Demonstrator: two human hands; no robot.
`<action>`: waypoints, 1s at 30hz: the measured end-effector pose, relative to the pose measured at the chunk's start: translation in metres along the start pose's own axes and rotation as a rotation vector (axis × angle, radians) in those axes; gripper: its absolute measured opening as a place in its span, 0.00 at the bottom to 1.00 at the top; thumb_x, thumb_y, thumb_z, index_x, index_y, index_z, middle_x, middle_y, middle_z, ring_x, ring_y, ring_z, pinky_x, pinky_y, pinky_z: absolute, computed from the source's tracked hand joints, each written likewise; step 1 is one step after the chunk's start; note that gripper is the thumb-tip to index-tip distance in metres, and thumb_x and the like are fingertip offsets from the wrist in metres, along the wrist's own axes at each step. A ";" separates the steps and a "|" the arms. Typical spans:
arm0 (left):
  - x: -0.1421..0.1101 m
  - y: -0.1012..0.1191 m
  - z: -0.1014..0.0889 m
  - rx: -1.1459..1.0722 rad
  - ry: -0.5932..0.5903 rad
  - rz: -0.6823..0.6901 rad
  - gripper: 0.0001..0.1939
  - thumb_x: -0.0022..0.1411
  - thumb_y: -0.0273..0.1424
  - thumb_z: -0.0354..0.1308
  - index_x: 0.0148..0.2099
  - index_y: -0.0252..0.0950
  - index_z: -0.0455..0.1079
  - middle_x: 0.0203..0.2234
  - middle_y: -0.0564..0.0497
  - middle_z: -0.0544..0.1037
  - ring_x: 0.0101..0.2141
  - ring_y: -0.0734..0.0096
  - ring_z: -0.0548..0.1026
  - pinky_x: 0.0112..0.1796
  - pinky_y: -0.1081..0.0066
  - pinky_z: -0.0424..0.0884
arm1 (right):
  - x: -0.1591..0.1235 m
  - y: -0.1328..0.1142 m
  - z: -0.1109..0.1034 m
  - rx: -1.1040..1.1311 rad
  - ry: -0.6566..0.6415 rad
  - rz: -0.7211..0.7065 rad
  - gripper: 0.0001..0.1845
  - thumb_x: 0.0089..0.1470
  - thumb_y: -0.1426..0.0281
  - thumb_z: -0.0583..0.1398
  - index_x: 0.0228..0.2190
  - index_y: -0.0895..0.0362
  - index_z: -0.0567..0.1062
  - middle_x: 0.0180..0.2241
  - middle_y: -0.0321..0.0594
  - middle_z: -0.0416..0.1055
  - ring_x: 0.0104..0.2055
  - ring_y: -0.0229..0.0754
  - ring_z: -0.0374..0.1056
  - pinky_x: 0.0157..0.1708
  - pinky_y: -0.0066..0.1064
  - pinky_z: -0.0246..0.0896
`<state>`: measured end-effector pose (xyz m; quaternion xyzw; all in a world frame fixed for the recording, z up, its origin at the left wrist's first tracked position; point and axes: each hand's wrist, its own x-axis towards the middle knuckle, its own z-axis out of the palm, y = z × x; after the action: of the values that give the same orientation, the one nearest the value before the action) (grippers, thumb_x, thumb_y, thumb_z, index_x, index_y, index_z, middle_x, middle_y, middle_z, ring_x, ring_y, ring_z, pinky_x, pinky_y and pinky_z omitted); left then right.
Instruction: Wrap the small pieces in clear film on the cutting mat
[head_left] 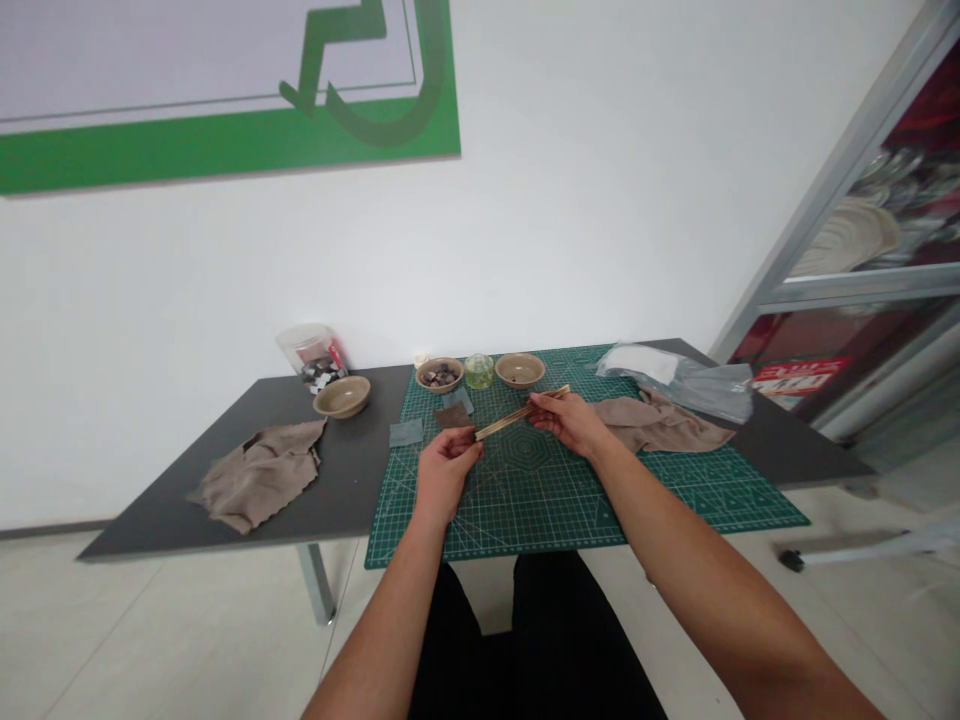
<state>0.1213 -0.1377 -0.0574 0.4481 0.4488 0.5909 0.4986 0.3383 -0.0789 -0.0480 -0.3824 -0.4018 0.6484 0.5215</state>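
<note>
Both my hands hold a bundle of thin wooden sticks (pixel 517 414) slantwise above the green cutting mat (pixel 675 495). My left hand (pixel 444 470) is closed on the near, lower end. My right hand (pixel 570 420) is closed round the far, upper part, with the tip of the sticks poking out past the fingers. Small dark squares (pixel 406 432) that look like sandpaper lie on the mat just beyond my left hand. A brown cloth (pixel 660 424) lies right of my right hand.
At the mat's far edge stand a bowl of dark pieces (pixel 439 375), a small glass jar (pixel 479 371) and an empty bowl (pixel 520 369). Another bowl (pixel 342 396), a tilted plastic container (pixel 311 356) and a second brown cloth (pixel 259 480) sit left. Plastic bags (pixel 690 380) lie far right.
</note>
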 end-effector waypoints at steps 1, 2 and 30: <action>0.000 0.000 0.000 0.004 -0.008 -0.002 0.18 0.42 0.31 0.68 0.38 0.33 0.73 0.25 0.52 0.76 0.26 0.73 0.74 0.33 0.70 0.70 | 0.000 0.000 0.000 0.000 0.005 -0.002 0.06 0.47 0.70 0.66 0.27 0.61 0.77 0.24 0.41 0.76 0.22 0.34 0.70 0.21 0.21 0.68; 0.000 0.000 0.000 0.007 -0.017 -0.002 0.18 0.42 0.31 0.68 0.39 0.33 0.73 0.25 0.52 0.76 0.26 0.73 0.74 0.33 0.71 0.70 | 0.000 0.001 0.000 -0.002 0.003 0.000 0.06 0.47 0.70 0.66 0.27 0.61 0.77 0.24 0.41 0.76 0.22 0.34 0.70 0.21 0.21 0.68; 0.000 0.001 -0.003 0.028 -0.080 -0.036 0.15 0.47 0.31 0.65 0.39 0.34 0.72 0.26 0.52 0.75 0.27 0.73 0.74 0.32 0.72 0.70 | 0.092 -0.065 0.057 -1.269 0.237 -0.657 0.11 0.56 0.63 0.58 0.33 0.55 0.79 0.33 0.40 0.78 0.38 0.41 0.73 0.42 0.29 0.62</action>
<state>0.1182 -0.1382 -0.0575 0.4701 0.4448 0.5570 0.5206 0.2947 0.0128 0.0265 -0.5386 -0.7358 0.0542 0.4069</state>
